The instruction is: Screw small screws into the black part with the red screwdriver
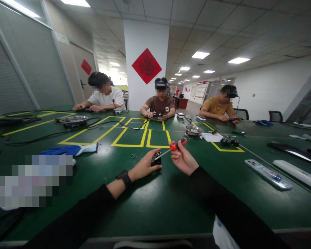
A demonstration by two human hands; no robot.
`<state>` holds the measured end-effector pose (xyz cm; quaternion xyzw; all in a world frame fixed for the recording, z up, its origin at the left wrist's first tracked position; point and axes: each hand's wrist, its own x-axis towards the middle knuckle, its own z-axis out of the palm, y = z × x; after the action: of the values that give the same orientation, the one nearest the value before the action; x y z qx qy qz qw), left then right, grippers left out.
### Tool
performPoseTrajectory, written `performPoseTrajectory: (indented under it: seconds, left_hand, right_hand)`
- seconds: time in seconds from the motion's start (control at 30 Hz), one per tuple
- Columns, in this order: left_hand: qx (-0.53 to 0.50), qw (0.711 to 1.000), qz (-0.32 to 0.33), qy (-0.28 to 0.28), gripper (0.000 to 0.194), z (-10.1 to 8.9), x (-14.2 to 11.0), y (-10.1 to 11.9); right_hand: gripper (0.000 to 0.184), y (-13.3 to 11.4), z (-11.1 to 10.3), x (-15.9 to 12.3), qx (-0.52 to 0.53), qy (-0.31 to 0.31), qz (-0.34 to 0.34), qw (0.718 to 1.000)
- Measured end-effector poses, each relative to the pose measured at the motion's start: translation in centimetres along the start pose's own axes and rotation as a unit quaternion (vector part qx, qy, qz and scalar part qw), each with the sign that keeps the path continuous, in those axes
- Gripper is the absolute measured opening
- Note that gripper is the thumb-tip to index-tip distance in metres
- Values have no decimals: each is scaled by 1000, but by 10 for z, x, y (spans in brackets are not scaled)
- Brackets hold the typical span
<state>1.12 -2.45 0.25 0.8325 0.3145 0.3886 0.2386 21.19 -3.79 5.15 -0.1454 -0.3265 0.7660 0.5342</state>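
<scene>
My right hand [184,159] is closed around the red and black handle of a screwdriver [174,146]. Its metal shaft slants down to the left, and the tip meets a small black part [157,161]. That part sits between the thumb and fingers of my left hand [144,166], which grips it just above the green table [134,214]. What kind of part it is I cannot make out. A few small screws [133,156] lie on the table just left of my left hand.
Blue and white gloves [69,150] lie at the left. Metal bowls [74,120] [194,130] stand farther back, with cables near them. Black parts [229,141] rest on the right beside white paper [211,137]. A phone-shaped item [268,174] lies nearer. Three people sit across the table.
</scene>
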Motion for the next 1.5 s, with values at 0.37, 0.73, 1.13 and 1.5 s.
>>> performPoseTrajectory:
  seconds: [0.37,0.73,1.13,1.5]
  left_hand:
    - [8,999,-3,39,75,8,4,4]
    - [33,999,-23,-7,38,5,1,10]
    - [18,1000,-10,-19,22,2,2,10]
    - [-6,999,-5,-31,24,1,1,11]
  right_hand:
    - [26,12,12,-6,-143,-48,-94,984]
    - [24,29,18,-18,-390,-20,-298,871]
    - [21,30,8,-17,-488,-52,-286,823]
    - [18,28,6,-18,-507,-49,-313,802]
